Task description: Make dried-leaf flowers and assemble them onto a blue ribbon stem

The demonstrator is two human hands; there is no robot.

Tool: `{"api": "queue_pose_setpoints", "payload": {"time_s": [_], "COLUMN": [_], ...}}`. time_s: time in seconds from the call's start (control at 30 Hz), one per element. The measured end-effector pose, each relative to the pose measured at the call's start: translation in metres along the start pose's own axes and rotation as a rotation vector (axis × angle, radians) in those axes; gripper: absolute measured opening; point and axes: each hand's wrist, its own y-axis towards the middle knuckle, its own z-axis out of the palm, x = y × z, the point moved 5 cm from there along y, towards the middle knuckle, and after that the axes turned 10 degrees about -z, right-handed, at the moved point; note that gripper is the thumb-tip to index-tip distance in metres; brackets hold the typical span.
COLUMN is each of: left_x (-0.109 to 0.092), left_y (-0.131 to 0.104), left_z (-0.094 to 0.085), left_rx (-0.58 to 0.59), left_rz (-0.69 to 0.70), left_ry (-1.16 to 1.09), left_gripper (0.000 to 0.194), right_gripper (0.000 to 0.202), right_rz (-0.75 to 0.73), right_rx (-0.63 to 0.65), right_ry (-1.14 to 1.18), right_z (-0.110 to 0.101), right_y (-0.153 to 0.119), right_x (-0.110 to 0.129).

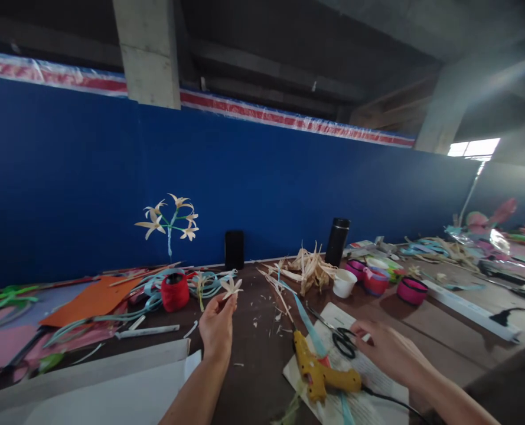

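The left hand (217,327) pinches a pale flower (231,288) between thumb and fingers, upright above the desk (253,348), with its petals spread open. The right hand (384,345) is at the black-handled scissors (336,332), and it is clearly the nearer hand to them. Its fingers are bent and close together beside the handle loops; whether they already grip a loop, I cannot tell. From these fingers the scissors lie to the left, their long axis slanting, blades pointing forward and left, away from the person. The yellow glue gun (316,369) lies nearer to the person, upon the printed sheet (372,410).
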Motion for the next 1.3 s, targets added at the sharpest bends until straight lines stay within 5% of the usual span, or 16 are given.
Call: {"api": "queue_pose_setpoints", "payload": {"time_s": [0.33, 0.47, 0.67, 0.93, 1.3], "left_x": [0.002, -0.001, -0.006, -0.005, -0.005], "left_y": [0.000, -0.003, -0.019, -0.039, -0.048], "left_z": [0.004, 0.008, 0.023, 0.038, 0.044], "left_rx": [0.097, 0.145, 0.345, 0.563, 0.647], "left_rz": [-0.020, -0.020, -0.069, -0.119, -0.162], "left_ry": [0.024, 0.047, 0.127, 0.212, 0.235], "left_gripper": [0.033, 0.033, 0.026, 0.021, 0.020], "right_gripper": [0.024, 0.020, 0.022, 0.028, 0.025], "right_rz": [-0.067, -0.083, -0.215, -0.178, -0.065], "right_rx": [0.132, 0.073, -0.084, -0.002, 0.125], "right_ry": [-0.118, -0.110, 0.392, 1.007, 1.273], "right_z": [0.011, 0.003, -0.021, -0.023, 0.020], "right_y": [-0.001, 0.004, 0.024, 0.054, 0.068], "right_x": [0.002, 0.013, 0.061, 0.148, 0.163]}}
